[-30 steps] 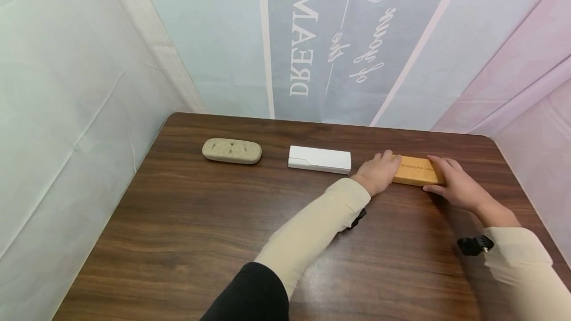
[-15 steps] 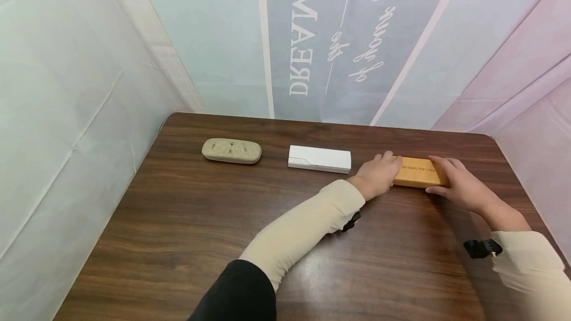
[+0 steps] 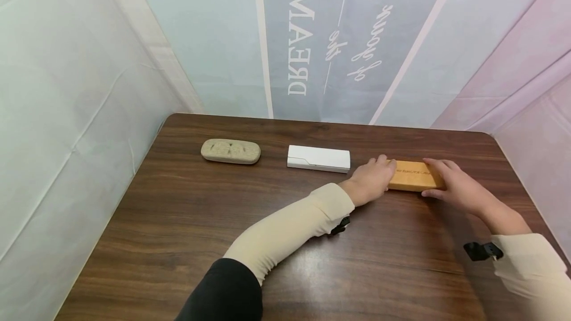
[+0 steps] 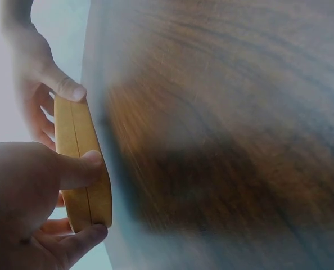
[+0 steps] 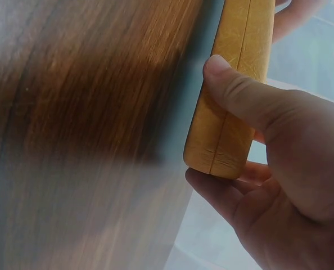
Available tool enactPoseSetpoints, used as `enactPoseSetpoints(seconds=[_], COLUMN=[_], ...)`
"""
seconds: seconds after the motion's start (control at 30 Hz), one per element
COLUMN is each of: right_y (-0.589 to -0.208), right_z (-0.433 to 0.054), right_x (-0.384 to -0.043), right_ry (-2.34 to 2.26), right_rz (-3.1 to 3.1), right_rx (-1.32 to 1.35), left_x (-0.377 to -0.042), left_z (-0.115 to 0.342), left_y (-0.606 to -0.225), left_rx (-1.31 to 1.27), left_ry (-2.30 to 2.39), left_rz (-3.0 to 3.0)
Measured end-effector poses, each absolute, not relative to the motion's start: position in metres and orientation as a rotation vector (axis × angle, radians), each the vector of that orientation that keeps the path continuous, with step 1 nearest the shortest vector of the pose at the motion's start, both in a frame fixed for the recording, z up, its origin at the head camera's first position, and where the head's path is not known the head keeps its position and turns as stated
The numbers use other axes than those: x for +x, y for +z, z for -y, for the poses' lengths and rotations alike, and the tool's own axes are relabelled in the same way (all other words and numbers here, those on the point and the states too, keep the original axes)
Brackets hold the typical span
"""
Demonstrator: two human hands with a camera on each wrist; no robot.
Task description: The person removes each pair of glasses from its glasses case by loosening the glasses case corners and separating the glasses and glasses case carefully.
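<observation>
A yellow glasses case with dark lettering on its lid lies lengthwise at the right of the brown table, held by both hands. My left hand grips its left end; in the left wrist view the thumb presses the seamed front side and a finger lies at the end. On the right end, my right hand has its thumb across the front side and fingers curled round the end and behind. The seam runs unbroken along the case, so its lid is closed. Fingers behind it are partly hidden.
To the left of the hands lies a white glasses case, and farther left a beige, rounded glasses case. The table ends at a printed curtain behind, with curtains at both sides too.
The yellow case and both hands have shifted slightly toward the body, first a little right and then back left. The white and beige cases have stayed in place.
</observation>
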State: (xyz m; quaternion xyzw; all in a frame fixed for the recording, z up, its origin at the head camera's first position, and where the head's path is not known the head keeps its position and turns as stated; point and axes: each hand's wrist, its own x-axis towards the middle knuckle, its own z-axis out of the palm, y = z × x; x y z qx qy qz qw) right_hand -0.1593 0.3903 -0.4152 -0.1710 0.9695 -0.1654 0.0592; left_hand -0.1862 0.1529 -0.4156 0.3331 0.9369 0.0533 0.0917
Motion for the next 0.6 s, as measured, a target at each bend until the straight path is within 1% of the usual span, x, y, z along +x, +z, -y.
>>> enactPoseSetpoints(seconds=[0.6], right_y=[-0.408], right_z=[-0.372], right_x=[-0.144], right_ry=[-0.480], right_rz=[-2.907], right_rx=[-0.513], left_x=[-0.169], left_z=[-0.124], left_y=[-0.416], left_rx=[1.067], left_ry=[0.180], left_rz=[-2.794])
